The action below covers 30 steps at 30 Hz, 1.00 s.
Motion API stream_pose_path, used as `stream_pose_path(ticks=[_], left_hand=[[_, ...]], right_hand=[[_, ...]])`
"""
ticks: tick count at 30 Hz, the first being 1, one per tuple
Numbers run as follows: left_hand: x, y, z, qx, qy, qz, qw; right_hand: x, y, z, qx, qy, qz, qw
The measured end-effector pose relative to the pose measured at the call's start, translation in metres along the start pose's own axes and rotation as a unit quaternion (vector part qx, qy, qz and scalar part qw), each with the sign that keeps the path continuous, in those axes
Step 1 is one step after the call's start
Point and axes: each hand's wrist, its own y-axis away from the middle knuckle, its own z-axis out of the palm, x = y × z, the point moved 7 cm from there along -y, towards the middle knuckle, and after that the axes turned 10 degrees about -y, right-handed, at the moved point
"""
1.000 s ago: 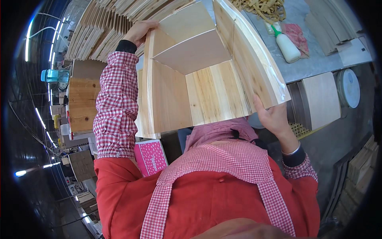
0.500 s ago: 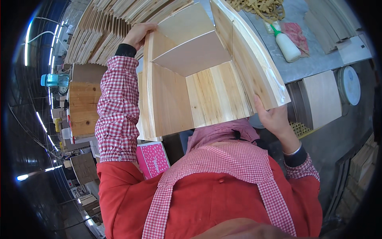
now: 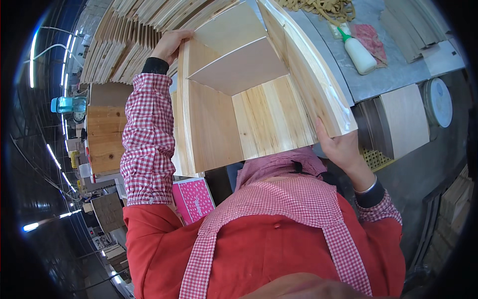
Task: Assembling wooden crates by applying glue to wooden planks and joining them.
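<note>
Between my hands is a wooden box [image 3: 211, 117] with a thin divider panel [image 3: 234, 67] across its inside and one side open towards me. My left hand [image 3: 170, 45] grips the far end of its left wall, fingers over the edge. At the near right corner, my right hand [image 3: 341, 148] clasps the right wall [image 3: 303, 74], thumb on the inner face. A line of white glue [image 3: 334, 94] runs along that wall's edge. The fingers of my right hand behind the wall are hidden.
A grey table [image 3: 343, 82] at the far right holds a white glue bottle [image 3: 359, 56] with a green tip, a pink cloth [image 3: 369, 42] and tan bands [image 3: 328, 11]. Stacked wooden boards [image 3: 119, 50] stand far left. Panels [image 3: 406, 122] and a round tin [image 3: 439, 102] lie right.
The box has shifted very slightly to the left, with both hands keeping their hold on it.
</note>
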Motion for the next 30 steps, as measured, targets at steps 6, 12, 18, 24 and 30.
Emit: stream_pose_path(ticks=[6, 12, 18, 24, 30], left_hand=[[0.000, 0.000, -0.002, -0.002, -0.003, 0.000, 1.000], [0.000, 0.001, -0.002, 0.014, -0.002, 0.003, 1.000], [0.001, 0.000, 0.001, 0.009, 0.010, 0.017, 1.000], [0.000, -0.001, 0.002, 0.018, 0.018, 0.014, 1.000], [-0.016, -0.013, -0.005, 0.018, -0.008, 0.021, 1.000]], right_hand=[[-0.002, 0.007, 0.003, -0.008, -0.017, 0.008, 1.000], [0.001, 0.004, 0.012, -0.070, 0.006, 0.055, 0.996], [-0.004, 0.004, 0.019, -0.111, 0.006, 0.060, 0.992], [-0.003, 0.006, 0.025, -0.129, 0.032, 0.050, 0.990], [0.001, 0.007, 0.032, -0.137, 0.021, 0.060, 0.989]])
